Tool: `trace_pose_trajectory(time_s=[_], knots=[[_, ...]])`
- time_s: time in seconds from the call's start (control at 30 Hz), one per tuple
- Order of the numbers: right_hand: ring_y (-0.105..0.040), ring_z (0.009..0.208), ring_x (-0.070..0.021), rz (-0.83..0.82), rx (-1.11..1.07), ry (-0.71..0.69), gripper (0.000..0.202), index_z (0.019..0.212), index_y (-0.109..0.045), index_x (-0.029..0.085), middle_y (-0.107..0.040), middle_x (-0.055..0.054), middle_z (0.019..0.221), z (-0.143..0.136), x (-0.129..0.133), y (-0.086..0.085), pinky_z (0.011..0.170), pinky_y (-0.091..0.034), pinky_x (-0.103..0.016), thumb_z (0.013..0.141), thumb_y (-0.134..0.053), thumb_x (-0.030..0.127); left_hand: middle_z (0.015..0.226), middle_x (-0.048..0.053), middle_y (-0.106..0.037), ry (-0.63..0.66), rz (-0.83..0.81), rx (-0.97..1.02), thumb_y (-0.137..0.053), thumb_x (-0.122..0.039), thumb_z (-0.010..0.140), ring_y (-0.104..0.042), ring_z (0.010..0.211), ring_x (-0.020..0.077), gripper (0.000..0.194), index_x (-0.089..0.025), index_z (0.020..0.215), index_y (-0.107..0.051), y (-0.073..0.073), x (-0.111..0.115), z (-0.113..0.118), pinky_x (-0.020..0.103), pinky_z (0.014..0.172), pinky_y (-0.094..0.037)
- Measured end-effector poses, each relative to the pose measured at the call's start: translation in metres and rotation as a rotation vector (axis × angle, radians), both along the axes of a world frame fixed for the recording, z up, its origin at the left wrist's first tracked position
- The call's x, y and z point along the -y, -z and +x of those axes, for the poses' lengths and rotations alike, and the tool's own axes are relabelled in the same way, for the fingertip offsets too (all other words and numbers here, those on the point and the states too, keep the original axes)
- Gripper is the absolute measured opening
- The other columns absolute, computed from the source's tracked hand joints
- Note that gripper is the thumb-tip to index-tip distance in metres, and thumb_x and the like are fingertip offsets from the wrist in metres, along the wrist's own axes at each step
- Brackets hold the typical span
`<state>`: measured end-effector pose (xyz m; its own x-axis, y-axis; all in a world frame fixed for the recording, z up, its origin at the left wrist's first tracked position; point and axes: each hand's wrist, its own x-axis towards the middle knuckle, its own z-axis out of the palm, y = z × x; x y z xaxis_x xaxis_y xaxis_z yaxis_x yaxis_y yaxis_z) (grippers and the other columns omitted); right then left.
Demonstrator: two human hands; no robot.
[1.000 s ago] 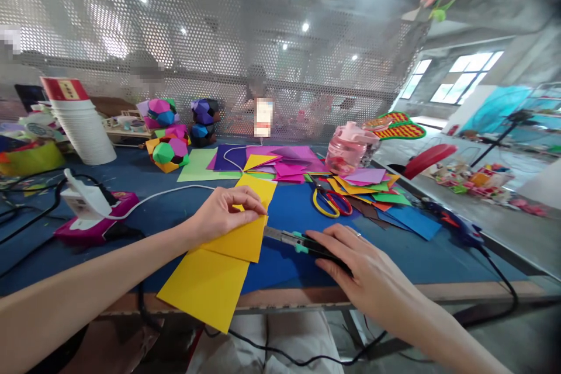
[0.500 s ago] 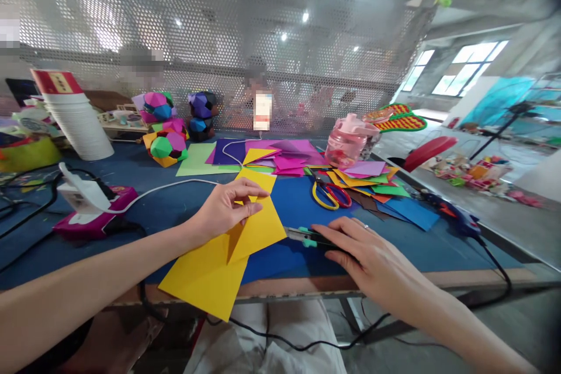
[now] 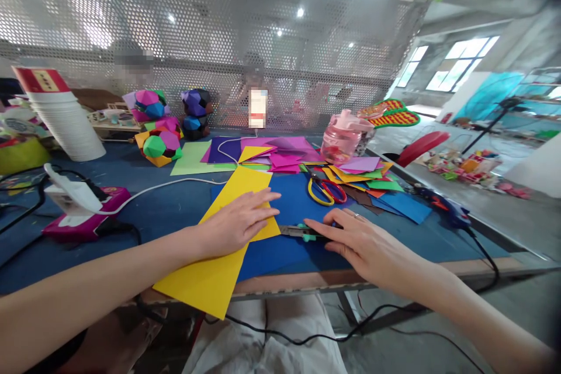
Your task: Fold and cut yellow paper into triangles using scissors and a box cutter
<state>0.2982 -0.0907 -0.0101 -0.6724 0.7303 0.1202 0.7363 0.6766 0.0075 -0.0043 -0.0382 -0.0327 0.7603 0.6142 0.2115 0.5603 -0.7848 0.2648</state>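
Observation:
My left hand (image 3: 236, 222) lies flat over yellow paper (image 3: 197, 280), fingers stretched out to the right. A smaller yellow piece lies under the fingers, its corner pointing right. The long yellow sheet runs slantwise beneath and hangs past the table's front edge. My right hand (image 3: 357, 239) grips a utility knife (image 3: 309, 234) with a green slider. Its blade points left, close to the corner of the upper yellow piece; whether it touches cannot be made out. Blue paper (image 3: 284, 193) lies flat under both.
Scissors (image 3: 326, 190) lie beyond my right hand, beside colored paper pieces (image 3: 363, 175) and a pink jar (image 3: 344, 137). A glue gun (image 3: 447, 207) rests at right. At left are a power strip (image 3: 85, 216), stacked paper cups (image 3: 68, 120) and paper balls (image 3: 160, 143).
My left hand has gone from pinching the raised yellow flap to pressing flat on it, and the flap now lies down. The knife stays in my right hand. The view has shifted slightly.

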Motion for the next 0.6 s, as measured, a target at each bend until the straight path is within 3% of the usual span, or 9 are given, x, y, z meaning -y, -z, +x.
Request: trace_pose_trajectory(time_s=[0.13, 0.23, 0.6], knots=[[-0.058, 0.098, -0.0226, -0.01, 0.07, -0.019, 0.066, 0.152, -0.038, 0.03, -0.056, -0.01, 0.112, -0.002, 0.007, -0.004, 0.088, -0.052, -0.042, 0.092, -0.04, 0.004, 0.162, -0.004, -0.029, 0.133, -0.183, -0.136, -0.022, -0.035, 0.108, -0.018, 0.152, 0.0203, 0.047, -0.034, 0.153, -0.031, -0.005, -0.008, -0.004, 0.053, 0.123, -0.006], [-0.059, 0.094, -0.0216, 0.0, 0.107, -0.043, 0.072, 0.153, -0.036, 0.032, -0.056, -0.01, 0.108, -0.006, 0.01, -0.006, 0.084, -0.053, -0.039, 0.088, -0.039, 0.0, 0.164, -0.005, -0.021, 0.16, -0.214, -0.173, -0.019, -0.043, 0.107, -0.012, 0.153, 0.0199, 0.049, -0.037, 0.156, -0.022, -0.009, -0.012, -0.006, 0.053, 0.123, -0.001], [-0.059, 0.099, -0.0238, 0.015, 0.152, -0.06, 0.08, 0.154, -0.032, 0.03, -0.053, -0.012, 0.118, -0.01, 0.018, 0.001, 0.085, -0.052, -0.039, 0.082, -0.041, -0.005, 0.165, -0.009, -0.017, 0.116, -0.245, -0.232, -0.016, -0.046, 0.107, -0.009, 0.154, 0.0187, 0.05, -0.039, 0.156, -0.02, -0.013, -0.01, -0.006, 0.05, 0.122, 0.001]])
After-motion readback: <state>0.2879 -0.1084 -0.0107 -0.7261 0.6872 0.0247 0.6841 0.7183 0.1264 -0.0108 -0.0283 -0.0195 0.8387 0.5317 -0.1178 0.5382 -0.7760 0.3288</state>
